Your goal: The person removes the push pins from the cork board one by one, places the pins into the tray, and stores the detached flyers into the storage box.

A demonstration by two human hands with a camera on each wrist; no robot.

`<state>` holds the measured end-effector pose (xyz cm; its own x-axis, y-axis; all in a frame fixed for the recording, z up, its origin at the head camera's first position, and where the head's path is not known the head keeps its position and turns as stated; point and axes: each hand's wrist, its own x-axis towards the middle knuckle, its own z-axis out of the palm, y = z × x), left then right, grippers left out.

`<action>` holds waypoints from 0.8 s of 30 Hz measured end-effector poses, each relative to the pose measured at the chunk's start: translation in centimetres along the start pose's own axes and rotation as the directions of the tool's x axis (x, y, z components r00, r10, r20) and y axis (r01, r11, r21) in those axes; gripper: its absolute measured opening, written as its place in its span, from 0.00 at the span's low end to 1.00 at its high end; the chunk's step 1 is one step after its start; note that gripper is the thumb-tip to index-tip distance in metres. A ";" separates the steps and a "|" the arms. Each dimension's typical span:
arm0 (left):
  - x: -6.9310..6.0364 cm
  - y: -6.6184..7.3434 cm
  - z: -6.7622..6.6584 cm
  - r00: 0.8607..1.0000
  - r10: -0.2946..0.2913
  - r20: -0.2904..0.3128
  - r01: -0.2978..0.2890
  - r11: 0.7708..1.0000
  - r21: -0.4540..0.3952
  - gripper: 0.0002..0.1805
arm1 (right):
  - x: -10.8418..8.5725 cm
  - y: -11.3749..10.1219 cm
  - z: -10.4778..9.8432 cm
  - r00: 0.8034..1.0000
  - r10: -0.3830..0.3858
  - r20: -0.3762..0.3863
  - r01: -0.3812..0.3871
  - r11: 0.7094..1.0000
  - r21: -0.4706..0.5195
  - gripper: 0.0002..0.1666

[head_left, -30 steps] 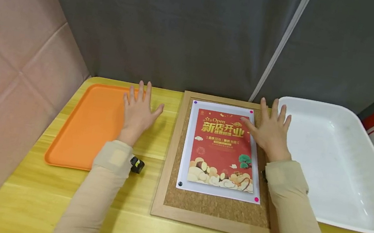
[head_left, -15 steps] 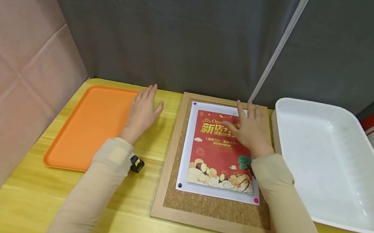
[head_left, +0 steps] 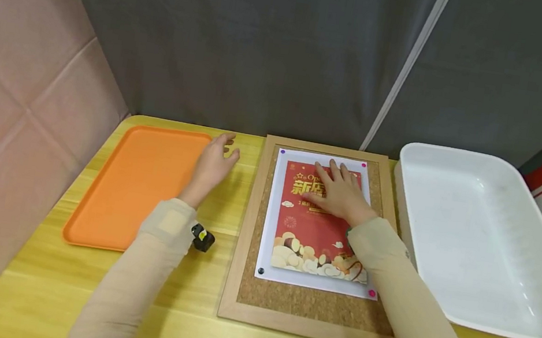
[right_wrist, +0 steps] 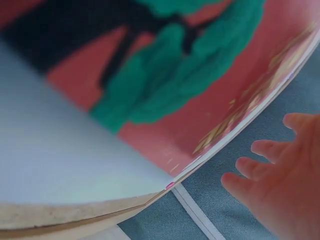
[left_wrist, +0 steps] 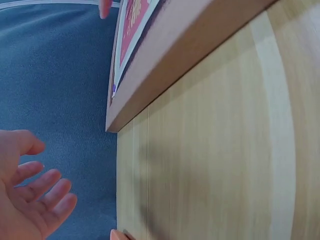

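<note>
We spread our right hand [head_left: 342, 198] wide over the red poster [head_left: 312, 228], contact unclear; our left hand [head_left: 210, 169], loosely bent, holds nothing near the orange tray [head_left: 136, 190]. Light, flat pressure should spare the poster, on the white sheet [head_left: 312, 280] atop the corkboard [head_left: 308, 304].

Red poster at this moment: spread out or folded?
Spread out: the red poster shows one unfolded face over the white sheet, lower corners visible; the right hand hides some print.

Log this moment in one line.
Left hand: empty, near orange tray; right hand: empty, over red poster; white sheet: on corkboard
</note>
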<state>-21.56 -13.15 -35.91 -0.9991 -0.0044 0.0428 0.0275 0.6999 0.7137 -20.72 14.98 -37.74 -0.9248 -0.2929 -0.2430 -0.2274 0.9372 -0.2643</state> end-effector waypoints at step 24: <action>0.7 0.3 2.2 0.991 -0.092 0.099 0.115 0.958 -0.261 0.23 | 0.0 0.2 0.6 0.982 0.066 0.179 -0.059 0.997 -0.043 0.54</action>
<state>-22.36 -11.42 -37.23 -0.9957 0.0024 -0.0923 -0.0796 0.4837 0.8716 -20.58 15.04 -38.36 -0.8680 -0.2594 -0.4234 -0.1852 0.9603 -0.2088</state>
